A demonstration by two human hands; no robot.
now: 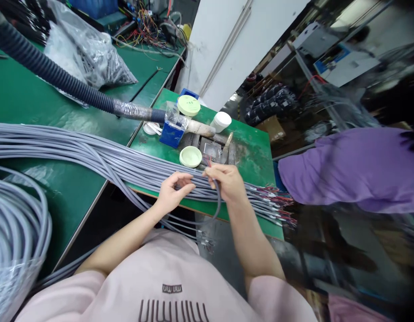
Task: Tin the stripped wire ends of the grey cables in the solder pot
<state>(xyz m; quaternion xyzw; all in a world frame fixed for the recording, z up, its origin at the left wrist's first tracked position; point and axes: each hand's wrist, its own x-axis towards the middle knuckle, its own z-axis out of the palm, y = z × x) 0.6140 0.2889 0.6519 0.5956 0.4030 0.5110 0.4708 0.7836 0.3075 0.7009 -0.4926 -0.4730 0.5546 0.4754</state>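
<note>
My right hand [227, 182] pinches a grey cable [218, 203] close to its end, where thin red wires stick up past my fingertips. The held cable bends down below the hand and curves left under the table edge. My left hand [175, 190] is just to the left, fingers curved with a gap between thumb and forefinger, and nothing shows in it. Under both hands runs a thick bundle of grey cables [136, 156], its stripped red and dark wire ends fanned out at the right. Beyond my right hand is a small open tub [191, 157] with pale contents.
A ribbed hose [69, 85] crosses from upper left, its nozzle [200, 128] over a metal work plate. Near it stand a blue box [171, 134], a pale green lid [188, 105] and a white jar [221, 121]. Coiled cable [19, 228] lies left. A purple-sleeved person [354, 170] is at right.
</note>
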